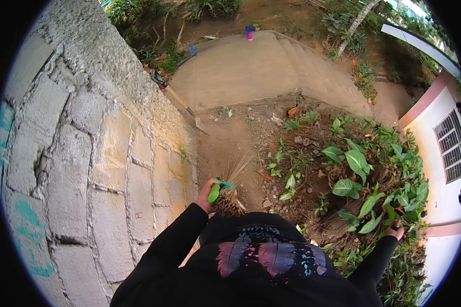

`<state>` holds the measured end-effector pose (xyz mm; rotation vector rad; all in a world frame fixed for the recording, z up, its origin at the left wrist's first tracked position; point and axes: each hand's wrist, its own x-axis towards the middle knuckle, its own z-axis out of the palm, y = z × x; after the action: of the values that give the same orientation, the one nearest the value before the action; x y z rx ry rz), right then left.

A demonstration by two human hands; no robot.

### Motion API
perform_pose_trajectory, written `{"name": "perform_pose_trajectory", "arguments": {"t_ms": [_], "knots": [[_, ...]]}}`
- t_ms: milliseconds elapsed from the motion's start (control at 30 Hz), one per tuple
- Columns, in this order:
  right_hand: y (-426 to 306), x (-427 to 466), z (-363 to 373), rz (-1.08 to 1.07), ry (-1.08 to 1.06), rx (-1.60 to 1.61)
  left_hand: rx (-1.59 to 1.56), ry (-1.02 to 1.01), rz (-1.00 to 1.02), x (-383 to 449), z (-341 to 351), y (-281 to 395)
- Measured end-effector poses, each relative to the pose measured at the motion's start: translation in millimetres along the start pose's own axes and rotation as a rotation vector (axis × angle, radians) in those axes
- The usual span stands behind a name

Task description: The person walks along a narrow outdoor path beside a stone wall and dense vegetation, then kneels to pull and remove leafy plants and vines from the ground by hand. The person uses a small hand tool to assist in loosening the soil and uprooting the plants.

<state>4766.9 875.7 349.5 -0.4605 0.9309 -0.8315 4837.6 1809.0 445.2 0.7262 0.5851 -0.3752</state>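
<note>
My left hand grips a stick broom of thin dry ribs in front of my body. A teal tie binds the bundle, and its bristles fan out away from me over the dirt. Against the same hand is a smooth bright green piece, whose kind I cannot make out. Stretched far to the right, my right hand holds a small dark object among broad-leaved plants. That object is too small to name.
A rough concrete block wall rises close on my left. Against it leans a shovel, blade on the dirt path. Beyond lie a concrete landing and steps. A white building wall with louvred window stands right.
</note>
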Motion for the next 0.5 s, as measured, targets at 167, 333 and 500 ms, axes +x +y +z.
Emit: {"name": "perform_pose_trajectory", "arguments": {"t_ms": [167, 333, 500], "knots": [[30, -44, 96, -0.284, -0.264, 0.114, -0.079, -0.264, -0.263, 99, -2, 83], [156, -186, 228, -0.347, -0.357, 0.173, -0.006, -0.292, -0.295, 214, -36, 185], [264, -282, 362, -0.34, -0.533, 0.055, -0.097, -0.279, -0.427, 315, -18, 271]]}}
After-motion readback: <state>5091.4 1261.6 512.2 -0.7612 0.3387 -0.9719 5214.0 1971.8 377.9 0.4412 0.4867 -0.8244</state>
